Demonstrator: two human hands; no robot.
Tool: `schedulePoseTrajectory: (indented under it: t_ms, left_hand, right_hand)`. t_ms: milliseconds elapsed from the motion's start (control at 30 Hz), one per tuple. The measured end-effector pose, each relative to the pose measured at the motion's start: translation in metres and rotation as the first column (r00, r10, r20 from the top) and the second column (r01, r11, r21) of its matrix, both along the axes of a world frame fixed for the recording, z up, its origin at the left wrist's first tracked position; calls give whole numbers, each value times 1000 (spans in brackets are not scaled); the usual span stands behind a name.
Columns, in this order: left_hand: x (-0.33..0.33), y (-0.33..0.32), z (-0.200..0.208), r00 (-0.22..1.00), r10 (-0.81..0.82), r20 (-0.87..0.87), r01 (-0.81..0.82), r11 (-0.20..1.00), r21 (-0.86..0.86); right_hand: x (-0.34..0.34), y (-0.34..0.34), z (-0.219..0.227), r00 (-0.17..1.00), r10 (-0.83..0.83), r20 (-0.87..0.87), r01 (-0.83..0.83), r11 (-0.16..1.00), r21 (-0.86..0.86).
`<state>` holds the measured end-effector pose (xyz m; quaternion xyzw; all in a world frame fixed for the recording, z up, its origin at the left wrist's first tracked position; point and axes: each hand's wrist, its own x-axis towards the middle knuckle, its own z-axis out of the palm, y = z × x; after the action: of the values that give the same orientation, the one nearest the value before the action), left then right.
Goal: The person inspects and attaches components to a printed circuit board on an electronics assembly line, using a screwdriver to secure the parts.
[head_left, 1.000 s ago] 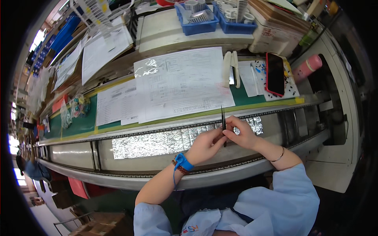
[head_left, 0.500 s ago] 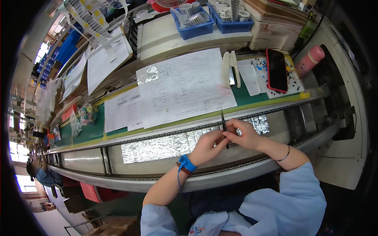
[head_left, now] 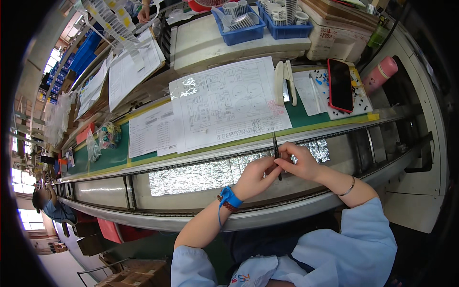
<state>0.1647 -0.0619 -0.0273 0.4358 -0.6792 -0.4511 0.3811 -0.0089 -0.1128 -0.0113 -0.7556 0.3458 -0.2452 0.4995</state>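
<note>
My left hand (head_left: pixel 255 177) and my right hand (head_left: pixel 300 161) meet over the conveyor track, fingertips almost touching. Between them stands a slim dark pair of tweezers (head_left: pixel 275 144), points upward, its lower end showing below the fingers. The bent fingers of my right hand close around the tweezers. My left thumb and fingers are pinched together against it; whatever they hold is too small to make out. Under both hands runs a crinkled strip of silver foil (head_left: pixel 201 176) on the track bed. A blue wrist strap (head_left: pixel 231 197) circles my left wrist.
Printed drawings (head_left: pixel 229 103) cover the green bench behind the track. White-handled cutters (head_left: pixel 285 83), a red-edged phone (head_left: pixel 340 86) and a pink bottle (head_left: pixel 381 74) lie to the right. Blue bins (head_left: pixel 242 34) stand behind; bagged parts (head_left: pixel 109 136) sit left. Another person (head_left: pixel 56 206) is far left.
The whole view has shifted slightly. My hands stay together, with the tweezers turned a little in the fingers. Another person's hand has come into view at the top left.
</note>
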Motion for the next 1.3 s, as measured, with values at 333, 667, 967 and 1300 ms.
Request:
schedulePoseTrajectory:
  t_ms: [333, 667, 967, 1300]
  left_hand:
    - [-4, -2, -6, 999, 35, -27, -35, 999, 30]
    - [17, -10, 16, 798, 459, -392, -379, 886, 266]
    - [52, -27, 19, 498, 655, -568, -626, 725, 286]
    - [48, -30, 20, 468, 647, -602, -615, 728, 303]
  right_hand:
    - [-5, -2, -15, 999, 4, 34, -1, 998, -69]
    - [-5, -10, -2, 985, -134, 110, 130, 991, 41]
    - [100, -127, 80, 997, -57, 55, 78, 822, -564]
    - [230, -268, 120, 972, -226, -68, 53, 489, -871]
